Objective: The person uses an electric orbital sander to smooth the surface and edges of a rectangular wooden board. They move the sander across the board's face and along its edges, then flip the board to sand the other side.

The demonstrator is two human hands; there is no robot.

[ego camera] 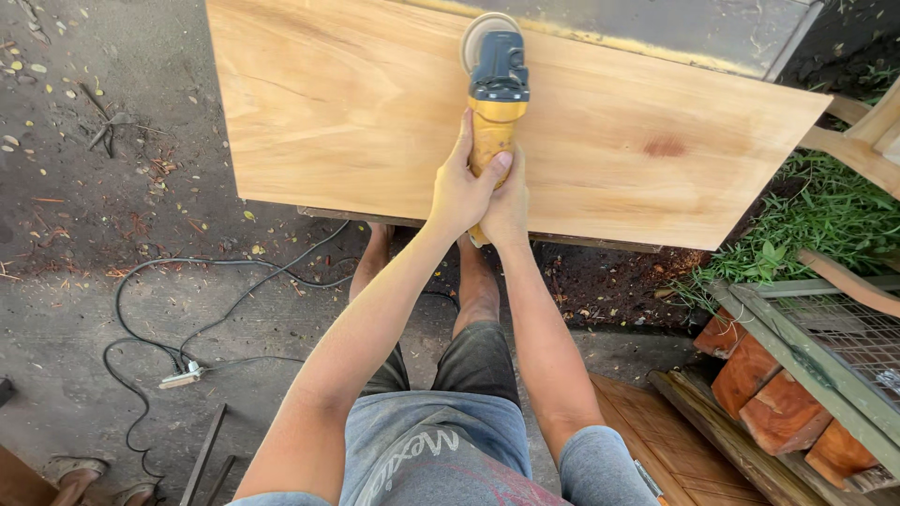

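Observation:
A yellow and black handheld sander (494, 84) rests with its round disc on a large pale wooden board (356, 103). My left hand (459, 187) wraps the yellow handle from the left. My right hand (507, 208) grips the same handle from the right, just behind the left. The disc sits near the board's far edge.
A black power cable (178, 319) loops over the dirt ground at the left, ending at a plug (181, 378). Reddish wood blocks (759, 384) and a green metal frame with mesh (825, 347) stand at the right, beside grass (816, 225).

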